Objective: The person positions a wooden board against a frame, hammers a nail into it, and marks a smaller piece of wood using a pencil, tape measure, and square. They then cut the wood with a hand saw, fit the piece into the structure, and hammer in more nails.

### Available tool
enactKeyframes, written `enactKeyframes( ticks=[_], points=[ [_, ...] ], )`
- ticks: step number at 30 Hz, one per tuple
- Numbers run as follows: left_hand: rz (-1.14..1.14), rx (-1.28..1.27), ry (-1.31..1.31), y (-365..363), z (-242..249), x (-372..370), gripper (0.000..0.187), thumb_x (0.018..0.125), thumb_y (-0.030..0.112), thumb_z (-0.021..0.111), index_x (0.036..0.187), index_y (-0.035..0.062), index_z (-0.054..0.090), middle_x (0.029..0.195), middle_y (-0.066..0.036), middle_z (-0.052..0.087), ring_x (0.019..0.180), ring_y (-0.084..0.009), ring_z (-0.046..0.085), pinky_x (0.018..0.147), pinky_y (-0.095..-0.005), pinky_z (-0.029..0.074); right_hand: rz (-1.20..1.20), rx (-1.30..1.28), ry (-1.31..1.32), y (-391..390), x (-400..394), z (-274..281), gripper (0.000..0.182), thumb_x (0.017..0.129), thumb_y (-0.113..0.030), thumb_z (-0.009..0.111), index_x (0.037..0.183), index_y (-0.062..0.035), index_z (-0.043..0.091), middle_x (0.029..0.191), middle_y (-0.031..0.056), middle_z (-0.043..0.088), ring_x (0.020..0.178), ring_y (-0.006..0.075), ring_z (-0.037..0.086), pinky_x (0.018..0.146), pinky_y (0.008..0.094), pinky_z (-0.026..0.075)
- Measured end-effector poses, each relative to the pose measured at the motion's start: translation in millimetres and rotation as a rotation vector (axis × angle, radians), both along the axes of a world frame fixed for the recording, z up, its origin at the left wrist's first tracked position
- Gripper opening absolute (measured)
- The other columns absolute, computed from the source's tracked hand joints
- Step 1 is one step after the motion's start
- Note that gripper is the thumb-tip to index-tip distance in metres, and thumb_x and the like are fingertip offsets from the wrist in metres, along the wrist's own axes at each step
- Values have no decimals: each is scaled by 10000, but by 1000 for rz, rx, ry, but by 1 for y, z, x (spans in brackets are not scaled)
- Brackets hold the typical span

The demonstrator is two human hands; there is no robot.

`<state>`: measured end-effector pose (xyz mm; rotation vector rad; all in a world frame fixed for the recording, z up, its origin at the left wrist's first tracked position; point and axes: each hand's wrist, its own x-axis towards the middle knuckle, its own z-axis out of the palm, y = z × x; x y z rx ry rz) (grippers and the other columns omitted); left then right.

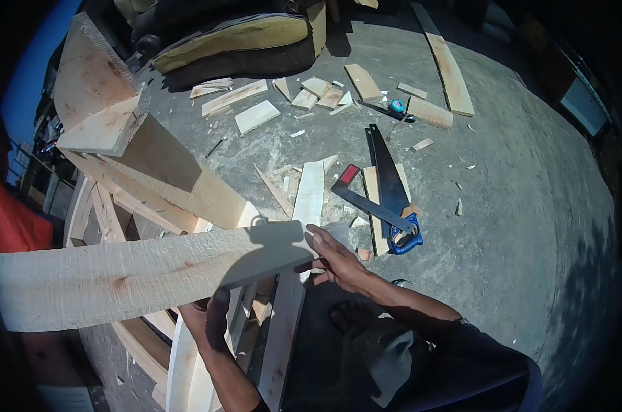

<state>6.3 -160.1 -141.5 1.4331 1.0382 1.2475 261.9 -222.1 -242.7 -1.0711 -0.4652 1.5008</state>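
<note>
A long, rough-sawn wooden board [118, 281] stretches from the left edge of the view to the middle, with a shadow across its right end. My left hand [206, 317] grips its near edge from below, the thumb showing against the edge and the other fingers mostly hidden. At the board's right end, my right hand [333, 257] closes around the corner, fingers on the end face and underneath. Just behind the board rises a wooden frame [218, 196] of joined planks, with more of its pieces visible underneath.
A handsaw [388, 175] and a try square [376, 206] lie on wood pieces to the right. Offcuts [257, 117] and a blue tape measure [397, 106] are scattered farther back. A long plank [448, 69] lies beyond, near a worn cushioned seat [235, 41]. Concrete floor [510, 192] extends right.
</note>
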Motion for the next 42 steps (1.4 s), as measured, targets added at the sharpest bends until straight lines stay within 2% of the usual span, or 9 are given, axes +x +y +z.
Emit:
enactKeyframes(
  ticks=[2, 10, 14, 20, 26, 32, 36, 39, 42],
  points=[
    [-184, -36, -689, -17, 9, 19, 798, 912, 403, 726, 1475, -43, 378, 1442, -243, 515, 1295, -347, 573, 1021, -525, 538, -98, -3, -92, 29, 23, -33, 685, 987, -310, 697, 1546, -119, 348, 1243, 145, 597, 896, 165, 685, 689, 343, 612],
    [172, -571, -1064, -27, -146, 18, 398, 1046, 167, 578, 1381, -32, 497, 1396, -259, 574, 1210, -356, 652, 973, -475, 609, 31, 16, -291, 92, 133, -50, 703, 983, -292, 709, 1555, -62, 372, 1247, 143, 619, 851, 160, 692, 682, 318, 627],
    [191, -506, -1131, -4, -147, 28, 427, 1026, 148, 619, 1392, -27, 488, 1422, -252, 553, 1326, -330, 563, 1107, -463, 522, 0, -34, -506, 133, 222, -56, 659, 1004, -470, 635, 1473, -27, 501, 1200, 123, 660, 981, 184, 689, 747, 340, 583],
    [413, -624, -885, 5, -156, 69, 480, 1062, 327, 559, 1413, 5, 499, 1360, -190, 615, 1278, -273, 594, 1090, -372, 507, -505, -129, -1824, 234, 465, -176, 662, 919, -411, 678, 1437, -35, 510, 1261, 356, 536, 1156, 504, 556, 993, 553, 468],
    [445, -959, -691, 14, -146, 61, 570, 1005, 566, 570, 1260, 58, 623, 1030, -104, 721, 1066, -287, 652, 961, -381, 498, -376, -500, -1876, 262, 620, -220, 742, 957, -549, 583, 1592, -259, 330, 1549, 375, 334, 1367, 544, 450, 1123, 549, 425],
    [74, -975, -736, 3, -155, 45, 663, 1014, 674, 410, 954, 101, 739, 794, -76, 726, 1045, -315, 661, 1023, -510, 448, -118, -904, -1815, 268, 597, -176, 728, 961, -605, 543, 1576, -266, 352, 1482, 277, 512, 1368, 510, 477, 1111, 609, 381],
    [-204, -1094, -552, -32, -177, 30, 575, 1039, 570, 423, 1144, 69, 687, 986, -132, 714, 1137, -349, 642, 1056, -548, 440, -231, -913, -1784, 266, 562, -146, 636, 957, -550, 588, 1483, -221, 447, 1323, 191, 650, 1273, 467, 554, 1066, 597, 401],
    [-398, -1169, -382, -27, -169, 34, 547, 1056, 500, 432, 1271, 47, 652, 1115, -170, 706, 1198, -371, 630, 1078, -574, 435, -528, -159, -2034, 267, 574, -183, 602, 883, -448, 730, 1337, -94, 554, 1192, 192, 680, 1159, 388, 598, 993, 510, 472],
    [-523, -890, 163, 6, -125, 96, 559, 954, 449, 710, 1336, 50, 626, 1145, -136, 723, 1033, -267, 689, 963, -411, 531, -478, 137, -1527, 240, 392, -100, 475, 856, -308, 759, 1228, -40, 631, 1169, 171, 651, 1027, 300, 627, 867, 435, 504]
  ],
)
